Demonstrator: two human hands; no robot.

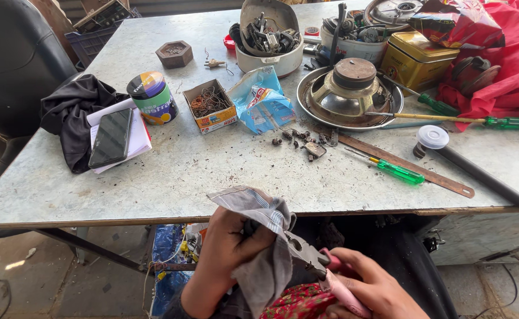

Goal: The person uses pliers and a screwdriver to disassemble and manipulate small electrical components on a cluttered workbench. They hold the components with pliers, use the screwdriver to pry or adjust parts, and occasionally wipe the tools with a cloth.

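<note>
While your hands work below the near edge of the tabletop (pixel 171 177), a pair of pliers (pixel 307 254) with pink handles lies across your lap, its metal jaws pointing up and to the left. Your right hand (pixel 371 289) is closed around the pink grips, fingers wrapped over the top handle. Your left hand (pixel 227 254) is clenched on a grey striped cloth (pixel 259 236), pressing it against the metal head of the tool; the cloth drapes over your knuckles and hangs down between both hands. A red patterned fabric (pixel 298 301) sits just under the pliers.

Above, on the worn tabletop, small dark metal bits (pixel 298 139) lie scattered near a green-handled screwdriver (pixel 398 171) and a long rusty metal strip (pixel 407 165). Behind them a speaker cone (pixel 348 88) rests in a round metal dish. Further left are a crumpled blue and white packet (pixel 262 103), a small open carton of wire pieces (pixel 209 106), a round tin (pixel 152 97) and a dark phone (pixel 112 137) lying on papers beside a black cloth (pixel 73 109). A white bowl of metal parts (pixel 268 38), a gold tin box (pixel 416 56) and a red cloth (pixel 507 59) crowd the far side.
</note>
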